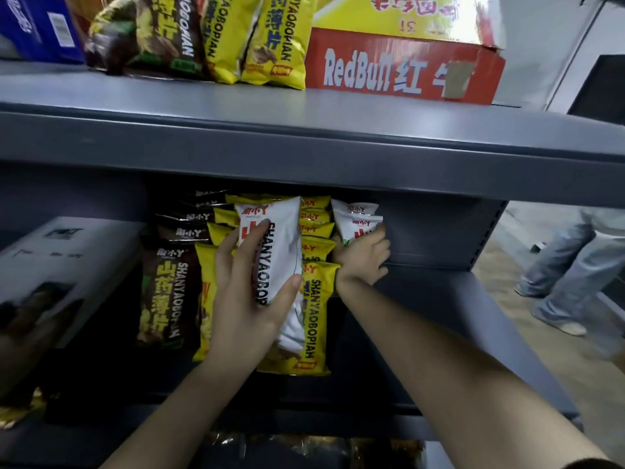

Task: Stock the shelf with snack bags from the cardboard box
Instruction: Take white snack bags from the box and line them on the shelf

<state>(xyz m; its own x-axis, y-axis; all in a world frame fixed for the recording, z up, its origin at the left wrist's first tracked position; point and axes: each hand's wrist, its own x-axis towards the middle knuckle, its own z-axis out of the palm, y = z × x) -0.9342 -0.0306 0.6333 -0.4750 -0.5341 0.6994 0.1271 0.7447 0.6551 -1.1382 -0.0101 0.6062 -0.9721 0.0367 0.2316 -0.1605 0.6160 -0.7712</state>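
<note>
A grey metal shelf [304, 143] fills the view; at right, another person's legs [568, 258] stand on a pale floor. On the lower shelf board [439, 299], the left hand [243, 299] grips a white snack bag [280, 245], fingers [257, 231] curled over its left face and thumb clamped on its right edge, in front of the yellow bags [316, 299]. The right hand [363, 258] rests bent against the white bags [358, 214] at the back; whether it grips them cannot be told. Brown bags [169, 282] stand at the left. A red RedBull carton [389, 69] sits above.
</note>
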